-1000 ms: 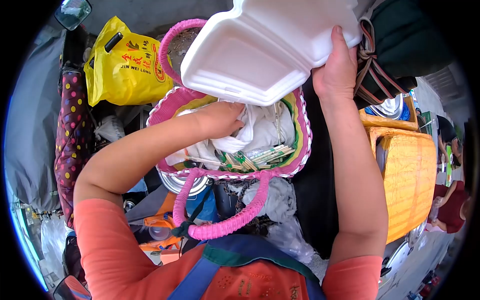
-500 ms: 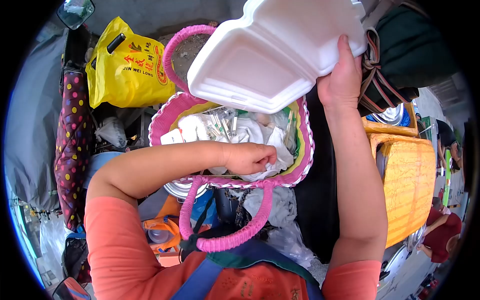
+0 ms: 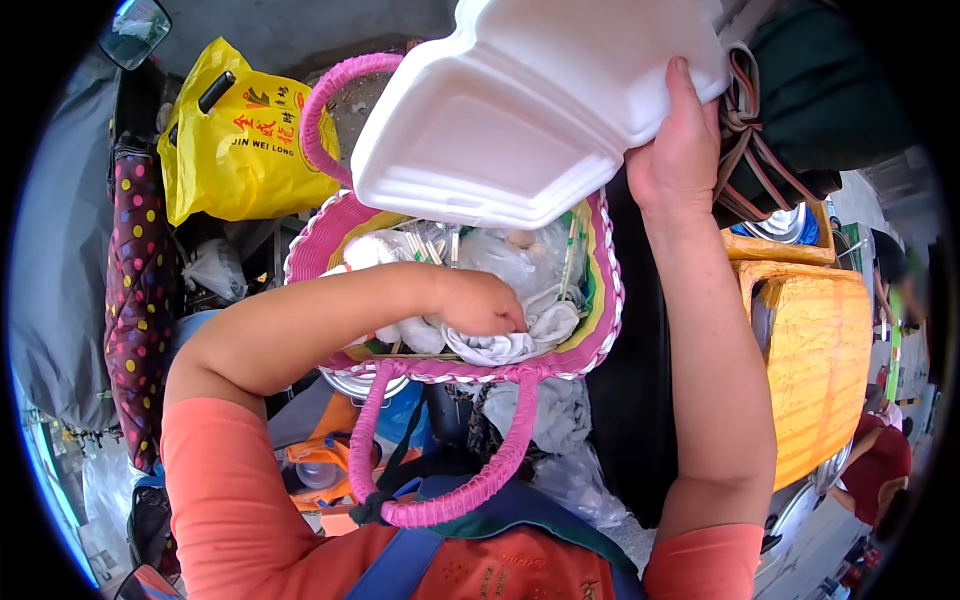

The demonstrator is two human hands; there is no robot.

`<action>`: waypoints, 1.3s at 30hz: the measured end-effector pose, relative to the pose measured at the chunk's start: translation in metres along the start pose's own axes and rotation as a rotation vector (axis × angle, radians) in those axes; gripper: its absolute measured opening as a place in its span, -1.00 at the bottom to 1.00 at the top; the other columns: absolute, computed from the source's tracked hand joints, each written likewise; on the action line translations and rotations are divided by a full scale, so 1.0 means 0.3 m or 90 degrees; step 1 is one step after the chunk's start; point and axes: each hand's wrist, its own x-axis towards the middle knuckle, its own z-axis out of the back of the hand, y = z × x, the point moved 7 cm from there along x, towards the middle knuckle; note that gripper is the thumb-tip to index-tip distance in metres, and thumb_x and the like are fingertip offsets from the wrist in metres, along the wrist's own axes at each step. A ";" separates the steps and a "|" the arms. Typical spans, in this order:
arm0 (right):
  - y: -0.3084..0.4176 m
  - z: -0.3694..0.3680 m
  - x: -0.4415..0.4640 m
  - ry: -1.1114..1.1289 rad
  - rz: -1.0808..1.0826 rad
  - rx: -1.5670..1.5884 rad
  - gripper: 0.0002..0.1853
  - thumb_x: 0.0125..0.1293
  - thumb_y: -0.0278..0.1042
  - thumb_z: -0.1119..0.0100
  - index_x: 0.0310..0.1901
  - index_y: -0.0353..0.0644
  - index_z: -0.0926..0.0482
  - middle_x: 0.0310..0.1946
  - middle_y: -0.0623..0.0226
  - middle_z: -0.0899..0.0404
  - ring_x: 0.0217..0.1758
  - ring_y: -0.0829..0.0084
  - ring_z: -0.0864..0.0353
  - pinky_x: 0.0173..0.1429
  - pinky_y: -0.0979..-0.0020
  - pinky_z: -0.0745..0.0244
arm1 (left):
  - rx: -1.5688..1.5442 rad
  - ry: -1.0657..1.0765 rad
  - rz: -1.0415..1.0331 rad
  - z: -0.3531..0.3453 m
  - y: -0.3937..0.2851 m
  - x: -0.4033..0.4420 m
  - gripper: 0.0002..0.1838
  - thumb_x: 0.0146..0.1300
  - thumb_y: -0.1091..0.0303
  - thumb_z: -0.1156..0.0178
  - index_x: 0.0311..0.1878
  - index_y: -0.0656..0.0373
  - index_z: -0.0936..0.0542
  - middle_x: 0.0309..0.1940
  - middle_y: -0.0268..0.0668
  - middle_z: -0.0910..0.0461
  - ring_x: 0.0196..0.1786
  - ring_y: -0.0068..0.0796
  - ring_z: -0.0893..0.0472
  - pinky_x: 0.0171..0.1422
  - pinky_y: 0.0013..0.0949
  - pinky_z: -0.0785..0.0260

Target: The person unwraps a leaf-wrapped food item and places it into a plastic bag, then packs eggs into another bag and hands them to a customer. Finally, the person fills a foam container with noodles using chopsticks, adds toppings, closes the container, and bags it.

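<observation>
My right hand [image 3: 678, 165] holds an open white foam takeaway box [image 3: 490, 125] by its edge, thumb on the inside face. The box is tilted over the far side of a pink woven basket [image 3: 600, 345] with a yellow band. Down in the basket, my left hand [image 3: 485, 303] has its fingers curled into a white cloth [image 3: 500, 345] at the near side. Beyond that hand lie a clear plastic bag [image 3: 500, 258] and several thin paper-wrapped sticks [image 3: 428, 247]. The box hides part of the basket's far rim.
A yellow plastic bag [image 3: 262, 160] hangs at the left, by a dark polka-dot cover [image 3: 140, 300]. Orange-yellow taped boxes [image 3: 815, 370] stand at the right. The basket's pink handle [image 3: 470, 505] arches close to my body. A person in dark red [image 3: 880, 465] is at far right.
My left hand has shifted slightly left and pulled the white cloth toward the basket's near side, exposing more clear plastic behind it. The foam box stays in my right hand.
</observation>
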 end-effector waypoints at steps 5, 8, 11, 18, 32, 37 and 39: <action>-0.015 0.009 0.010 0.015 -0.005 0.011 -0.57 0.36 -0.36 0.08 0.25 -0.12 -0.22 0.19 0.35 -0.33 0.25 0.35 -0.31 0.32 0.30 -0.19 | -0.024 -0.302 0.247 0.152 0.110 -0.004 -0.56 0.09 0.25 -0.13 0.09 0.04 -0.48 0.09 0.01 -0.43 0.12 -0.14 -0.47 0.17 -0.25 -0.31; -0.004 0.016 0.005 -0.003 -0.003 -0.002 -0.57 0.35 -0.35 0.07 0.24 -0.12 -0.22 0.18 0.35 -0.33 0.25 0.35 -0.31 0.31 0.31 -0.20 | 0.146 -0.046 0.293 0.132 0.004 0.019 -0.65 0.05 0.28 -0.18 -0.03 0.05 -0.55 -0.06 -0.08 -0.54 0.03 -0.16 -0.53 0.10 -0.20 -0.36; 0.006 0.026 0.012 -0.002 -0.002 0.016 -0.57 0.35 -0.35 0.06 0.24 -0.12 -0.23 0.17 0.34 -0.35 0.25 0.35 -0.31 0.32 0.30 -0.19 | 0.239 -0.244 0.096 0.207 -0.160 -0.114 -0.82 0.07 0.28 -0.19 -0.24 0.05 -0.56 -0.33 -0.23 -0.58 -0.19 -0.16 -0.57 -0.13 -0.18 -0.39; -0.006 0.018 0.014 0.001 -0.014 0.083 -0.56 0.34 -0.28 0.02 0.20 -0.25 -0.27 0.10 0.24 -0.41 0.17 0.32 -0.38 0.26 0.32 -0.23 | 0.102 -0.594 -0.091 0.274 -0.332 -0.478 -0.86 -0.01 0.63 -0.19 -0.35 0.20 -0.54 -0.46 -0.27 -0.54 -0.33 -0.29 -0.52 -0.20 -0.30 -0.36; 0.008 0.013 -0.002 -0.012 -0.025 0.040 -0.57 0.36 -0.32 0.06 0.24 -0.11 -0.23 0.17 0.34 -0.35 0.25 0.33 -0.31 0.31 0.24 -0.21 | -0.120 -0.573 -0.045 0.185 -0.348 -0.393 -0.77 0.17 0.60 -0.04 -0.09 0.26 -0.51 -0.13 -0.18 -0.57 -0.04 -0.32 -0.57 0.04 -0.34 -0.38; 0.005 0.031 0.006 -0.010 -0.022 0.026 -0.56 0.36 -0.33 0.07 0.25 -0.11 -0.21 0.19 0.35 -0.33 0.25 0.33 -0.30 0.32 0.25 -0.20 | 0.140 -0.669 -0.063 0.304 -0.261 -0.311 -0.79 0.09 0.61 -0.01 -0.19 0.25 -0.52 -0.22 -0.04 -0.56 -0.14 -0.09 -0.56 -0.05 -0.23 -0.41; 0.001 0.036 0.006 -0.009 -0.018 0.018 -0.56 0.36 -0.34 0.08 0.26 -0.10 -0.20 0.19 0.35 -0.32 0.25 0.33 -0.30 0.32 0.26 -0.20 | 0.038 -0.552 0.060 0.291 -0.196 -0.219 -0.79 0.08 0.57 -0.02 -0.19 0.27 -0.51 -0.20 -0.01 -0.55 -0.13 -0.06 -0.55 -0.03 -0.20 -0.40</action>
